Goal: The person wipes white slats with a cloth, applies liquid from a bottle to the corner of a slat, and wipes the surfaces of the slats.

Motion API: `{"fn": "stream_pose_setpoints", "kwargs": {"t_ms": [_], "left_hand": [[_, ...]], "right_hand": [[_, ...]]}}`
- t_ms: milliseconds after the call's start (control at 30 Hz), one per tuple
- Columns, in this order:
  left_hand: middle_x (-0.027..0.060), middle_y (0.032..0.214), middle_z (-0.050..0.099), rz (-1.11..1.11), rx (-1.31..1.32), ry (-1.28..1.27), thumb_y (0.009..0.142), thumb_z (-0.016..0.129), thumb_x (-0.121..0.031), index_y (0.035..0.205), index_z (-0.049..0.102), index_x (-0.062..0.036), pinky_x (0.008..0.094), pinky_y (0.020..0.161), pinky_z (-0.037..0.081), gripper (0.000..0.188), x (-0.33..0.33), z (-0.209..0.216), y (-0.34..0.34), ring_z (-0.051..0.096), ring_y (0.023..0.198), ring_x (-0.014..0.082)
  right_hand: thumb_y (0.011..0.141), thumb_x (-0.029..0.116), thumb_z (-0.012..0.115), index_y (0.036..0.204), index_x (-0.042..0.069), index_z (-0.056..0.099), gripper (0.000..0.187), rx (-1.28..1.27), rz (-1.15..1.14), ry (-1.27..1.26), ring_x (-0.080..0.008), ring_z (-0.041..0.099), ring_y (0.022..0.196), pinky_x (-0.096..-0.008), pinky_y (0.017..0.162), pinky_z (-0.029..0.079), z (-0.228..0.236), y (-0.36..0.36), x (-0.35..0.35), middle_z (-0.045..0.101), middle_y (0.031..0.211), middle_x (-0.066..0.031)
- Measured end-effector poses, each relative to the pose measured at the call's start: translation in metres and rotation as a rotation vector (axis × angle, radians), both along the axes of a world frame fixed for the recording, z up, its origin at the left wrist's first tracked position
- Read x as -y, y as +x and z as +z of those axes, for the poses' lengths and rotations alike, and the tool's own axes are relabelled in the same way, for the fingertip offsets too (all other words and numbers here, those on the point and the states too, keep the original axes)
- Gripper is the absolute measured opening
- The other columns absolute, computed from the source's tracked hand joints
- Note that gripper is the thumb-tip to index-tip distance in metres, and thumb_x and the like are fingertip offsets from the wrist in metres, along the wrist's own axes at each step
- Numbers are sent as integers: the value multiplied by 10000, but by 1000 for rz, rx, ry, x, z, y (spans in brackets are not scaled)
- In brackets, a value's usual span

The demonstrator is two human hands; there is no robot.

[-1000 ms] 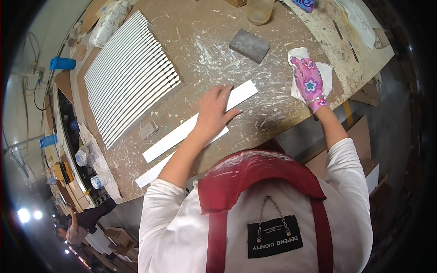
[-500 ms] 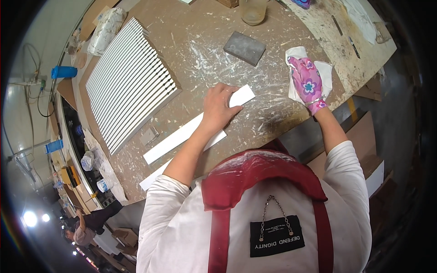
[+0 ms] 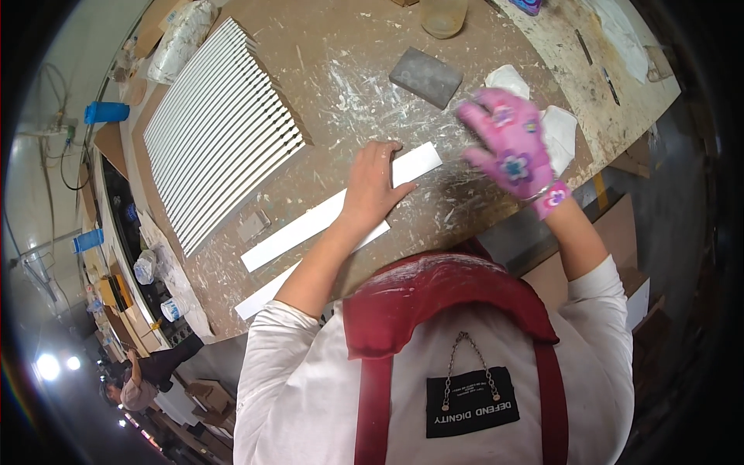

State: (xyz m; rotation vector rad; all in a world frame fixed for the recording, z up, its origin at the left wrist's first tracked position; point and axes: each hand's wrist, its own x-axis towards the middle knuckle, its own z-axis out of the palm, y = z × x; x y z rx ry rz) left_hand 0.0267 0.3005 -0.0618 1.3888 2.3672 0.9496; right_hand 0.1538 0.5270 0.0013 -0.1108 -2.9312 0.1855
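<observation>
My bare left hand [image 3: 370, 184] is closed across a long white strip [image 3: 310, 227], fingertips at its far edge and thumb at its near edge. A second white strip [image 3: 267, 295] lies nearer to me, partly under my left forearm. My right hand [image 3: 509, 147], in a pink flowered glove and slightly blurred, is raised with thumb and fingers apart, holding nothing. It is to the right of the strip's end and partly covers a crumpled white cloth [image 3: 559, 138] on the table. A grey rectangular block [image 3: 426, 77] rests just beyond the glove.
A stack of white strips [image 3: 225, 136] lies side by side at the left. A small flat grey piece [image 3: 253, 225] sits near it. A cloudy jar [image 3: 443, 17] stands at the back. The paint-spattered brown table [image 3: 341, 93] has its near edge before my apron. Another person [image 3: 139, 387] is far off at lower left.
My right hand has let go of the white cloth and moved left toward the strip's end, its fingers spreading. My left hand stays on the strip.
</observation>
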Motion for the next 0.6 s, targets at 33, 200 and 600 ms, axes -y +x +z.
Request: {"fn": "stream_pose_setpoints", "kwargs": {"t_ms": [33, 200, 600], "left_hand": [[152, 1023, 549, -6, 5, -4, 629, 836, -147, 1148, 524, -44, 421, 870, 424, 615, -1, 0, 0, 521, 984, 342], [140, 1031, 556, -11, -4, -11, 632, 818, -148, 1066, 552, -63, 424, 852, 420, 515, -4, 3, 3, 521, 975, 352], [149, 1058, 556, 10, 86, -52, 657, 811, -153, 1065, 547, -44, 418, 883, 429, 498, -5, 6, 0, 526, 975, 355]], "right_hand": [[759, 347, 703, 1257, 121, 566, 564, -25, 70, -46, -329, 491, 1198, -467, 941, 403, -5, -4, 14, 560, 1233, -146], [725, 330, 720, 1183, 133, 594, 514, 68, 237, -212, -312, 490, 1184, -458, 945, 376, -46, -21, 29, 560, 1204, -126], [707, 212, 675, 1062, 134, 620, 367, 93, 313, -248, -281, 568, 1035, -463, 942, 377, -50, -35, 32, 595, 1012, -73]]}}
